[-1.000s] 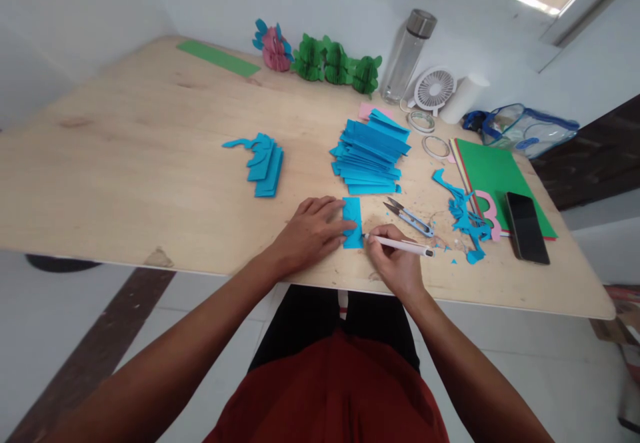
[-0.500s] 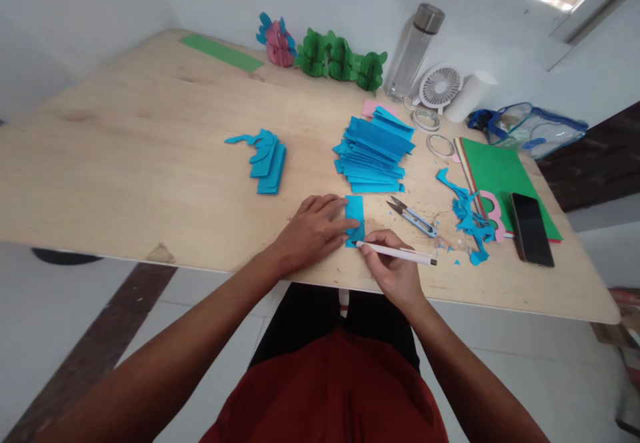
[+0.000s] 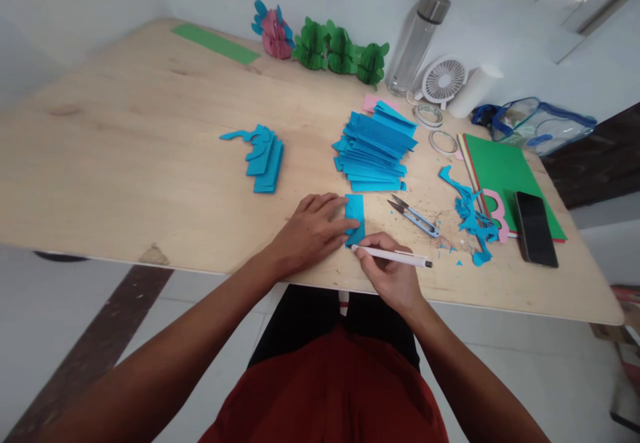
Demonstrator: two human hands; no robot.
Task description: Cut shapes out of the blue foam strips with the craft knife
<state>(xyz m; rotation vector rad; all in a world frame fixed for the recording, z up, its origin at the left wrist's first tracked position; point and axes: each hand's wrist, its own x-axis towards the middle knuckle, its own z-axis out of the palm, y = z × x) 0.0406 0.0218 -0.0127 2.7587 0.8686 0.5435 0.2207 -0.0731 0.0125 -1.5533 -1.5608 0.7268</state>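
Note:
My left hand [image 3: 309, 229] lies flat on the wooden table [image 3: 125, 163], its fingertips pressing the left edge of a small blue paper piece [image 3: 355, 209] near the front edge. My right hand [image 3: 391, 271] grips a white pen [image 3: 395, 255], whose tip touches the lower edge of that blue piece. Just behind it is a fanned stack of blue paper strips [image 3: 376, 149]. Small snips [image 3: 415, 217] lie to the right of the piece.
A smaller pile of cut blue shapes [image 3: 263, 153] lies to the left. Blue scraps [image 3: 473, 219], green card sheets [image 3: 503, 176], a black phone [image 3: 535, 228] and tape rolls [image 3: 436, 129] are on the right. A bottle [image 3: 415, 43], fan [image 3: 444, 81] and paper ornaments [image 3: 325, 49] line the far edge.
The pen tip has slid left along the bottom of the blue piece, my right hand following it. My left hand has stayed on the paper. The view has shifted slightly.

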